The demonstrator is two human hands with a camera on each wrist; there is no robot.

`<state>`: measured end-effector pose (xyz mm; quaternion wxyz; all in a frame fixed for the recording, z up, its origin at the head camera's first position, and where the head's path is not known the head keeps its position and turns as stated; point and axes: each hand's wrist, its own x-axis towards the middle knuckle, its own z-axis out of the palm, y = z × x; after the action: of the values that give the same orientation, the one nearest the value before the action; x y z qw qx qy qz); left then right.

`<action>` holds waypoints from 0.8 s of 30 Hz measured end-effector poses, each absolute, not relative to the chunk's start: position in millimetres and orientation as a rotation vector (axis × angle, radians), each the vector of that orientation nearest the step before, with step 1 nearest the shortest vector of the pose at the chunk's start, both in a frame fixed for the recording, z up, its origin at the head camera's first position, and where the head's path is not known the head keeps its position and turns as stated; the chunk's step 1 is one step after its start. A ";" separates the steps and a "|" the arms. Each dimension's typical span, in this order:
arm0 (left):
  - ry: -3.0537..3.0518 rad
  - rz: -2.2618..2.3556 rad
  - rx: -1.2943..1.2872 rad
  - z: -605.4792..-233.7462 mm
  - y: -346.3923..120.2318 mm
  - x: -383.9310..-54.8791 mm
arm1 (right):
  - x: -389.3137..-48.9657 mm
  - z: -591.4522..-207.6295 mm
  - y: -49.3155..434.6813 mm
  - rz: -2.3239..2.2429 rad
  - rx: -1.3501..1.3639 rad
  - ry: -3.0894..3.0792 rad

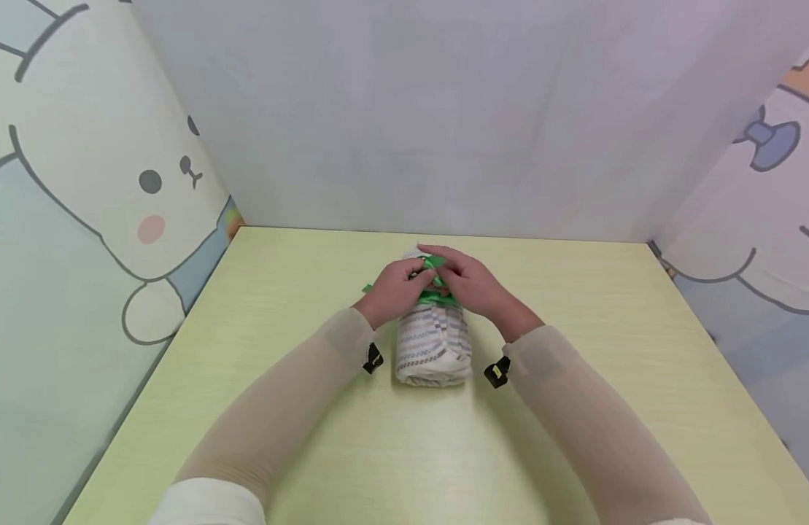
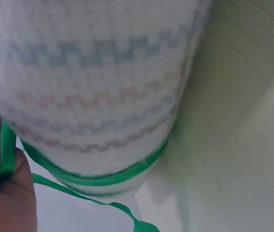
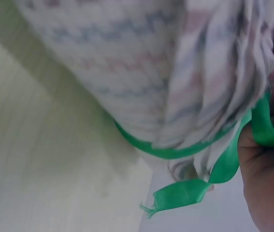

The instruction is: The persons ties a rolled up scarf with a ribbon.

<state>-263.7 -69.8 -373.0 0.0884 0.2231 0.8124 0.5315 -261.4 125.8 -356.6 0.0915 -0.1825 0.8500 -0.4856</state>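
Note:
A rolled striped towel [image 1: 433, 343] lies on the table, its near end toward me. A green ribbon [image 1: 437, 298] circles its far part. My left hand [image 1: 396, 290] pinches a loop of the ribbon above the roll, and in the left wrist view the green ribbon [image 2: 103, 180] wraps the towel [image 2: 98, 72] while one tail trails off. My right hand [image 1: 475, 283] also pinches the ribbon between thumb and fingers. Beneath that hand, a frayed ribbon end [image 3: 178, 196] hangs in the right wrist view. The crossing between the fingers is partly hidden.
The pale yellow-green table [image 1: 299, 452] extends around the roll. A plain grey-white backdrop [image 1: 443, 131] stands behind it, with cartoon-printed panels at the left [image 1: 95, 211] and right [image 1: 739, 211]. Small black devices [image 1: 497, 372] hang at both wrists.

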 end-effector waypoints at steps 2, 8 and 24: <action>2.398 1.549 0.700 -372.6 -71.5 -263.2 | -263.0 -356.2 128.4 -1.416 -0.604 2.506; 2.373 1.556 0.679 -370.8 -72.7 -262.2 | -263.1 -355.4 134.5 -1.439 -0.578 2.553; 2.328 2.043 0.341 -374.2 -70.6 -253.5 | -264.4 -362.3 128.2 -1.331 -0.359 2.733</action>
<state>-253.5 -70.6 -374.2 0.0129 0.1095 0.7471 0.6555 -264.4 128.2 -362.3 0.0402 -0.1171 0.8921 -0.4345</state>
